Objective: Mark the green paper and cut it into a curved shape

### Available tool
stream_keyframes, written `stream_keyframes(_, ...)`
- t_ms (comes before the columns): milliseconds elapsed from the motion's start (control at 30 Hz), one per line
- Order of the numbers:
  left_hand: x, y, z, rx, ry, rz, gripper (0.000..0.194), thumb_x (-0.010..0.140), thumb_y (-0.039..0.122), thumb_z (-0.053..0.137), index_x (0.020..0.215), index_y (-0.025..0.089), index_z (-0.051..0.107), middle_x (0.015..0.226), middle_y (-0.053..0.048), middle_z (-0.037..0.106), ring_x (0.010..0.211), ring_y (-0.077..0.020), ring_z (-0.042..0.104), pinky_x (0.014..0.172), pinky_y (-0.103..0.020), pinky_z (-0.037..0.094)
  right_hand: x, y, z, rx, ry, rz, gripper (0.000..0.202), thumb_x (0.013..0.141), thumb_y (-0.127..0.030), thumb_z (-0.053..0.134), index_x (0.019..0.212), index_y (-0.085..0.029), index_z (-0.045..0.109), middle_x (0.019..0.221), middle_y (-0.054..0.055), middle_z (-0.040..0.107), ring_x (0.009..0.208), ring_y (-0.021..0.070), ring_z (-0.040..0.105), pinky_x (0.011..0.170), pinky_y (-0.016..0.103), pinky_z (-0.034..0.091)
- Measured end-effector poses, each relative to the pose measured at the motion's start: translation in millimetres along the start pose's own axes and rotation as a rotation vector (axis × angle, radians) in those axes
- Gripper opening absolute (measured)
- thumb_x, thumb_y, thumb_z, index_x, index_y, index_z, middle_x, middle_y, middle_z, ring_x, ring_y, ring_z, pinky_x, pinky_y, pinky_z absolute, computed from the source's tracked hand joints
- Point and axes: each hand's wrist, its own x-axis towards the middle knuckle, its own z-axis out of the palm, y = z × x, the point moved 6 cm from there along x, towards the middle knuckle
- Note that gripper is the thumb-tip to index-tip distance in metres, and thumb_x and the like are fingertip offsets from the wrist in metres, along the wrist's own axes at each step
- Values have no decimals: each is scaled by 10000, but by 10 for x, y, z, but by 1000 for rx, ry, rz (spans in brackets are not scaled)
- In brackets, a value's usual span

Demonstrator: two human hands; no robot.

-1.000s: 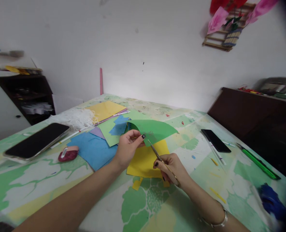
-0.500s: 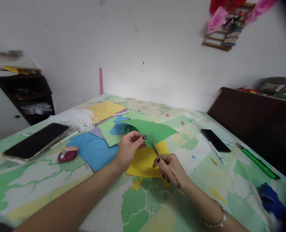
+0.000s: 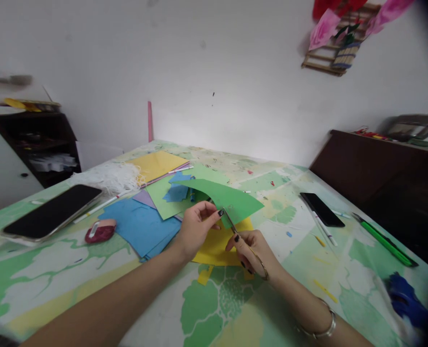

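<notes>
A curved sheet of green paper (image 3: pixel 237 205) is pinched at its near edge between the thumb and fingers of my left hand (image 3: pixel 195 229). My right hand (image 3: pixel 252 250) grips a pair of scissors (image 3: pixel 232 224), whose blades meet the green paper just right of my left thumb. Beneath both hands lies yellow paper (image 3: pixel 214 248), with small yellow strips (image 3: pixel 205 275) at its near side. Blue paper sheets (image 3: pixel 138 224) rest to the left of my left hand. Behind it are cut blue pieces (image 3: pixel 176 193) on light green paper (image 3: pixel 158 195).
Left on the table are a large phone (image 3: pixel 55 209), a dark red case (image 3: pixel 100 231), white shredded strands (image 3: pixel 109 178) and yellow-orange sheets (image 3: pixel 158 165). At right lie a black phone (image 3: pixel 322 209), a green cutter knife (image 3: pixel 385 239) and a dark blue object (image 3: pixel 407 299).
The scissors and my right hand have shifted slightly left, bringing the blades closer to my left thumb. My left hand has moved slightly, and the green paper's right tip has come a little lower and left.
</notes>
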Motion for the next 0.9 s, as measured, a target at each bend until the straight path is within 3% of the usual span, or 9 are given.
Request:
stream_keyframes(400, -25, -98, 16, -114, 10, -109, 282, 601, 303, 795, 697, 140, 586, 636, 23, 593, 593, -91, 563, 568, -195, 514, -16, -56, 37, 31, 34, 6, 651, 694, -773, 426, 617, -138, 548, 339, -51, 377, 285, 58, 314, 322, 193, 216)
stream_keyframes(900, -36, -138, 53, -136, -34, -137, 268, 613, 290, 794, 699, 133, 595, 657, 8, 623, 625, -97, 583, 611, -206, 528, -9, -44, 39, 68, 48, 32, 655, 697, -769, 430, 660, -129, 558, 322, -62, 373, 261, 50, 294, 306, 182, 224)
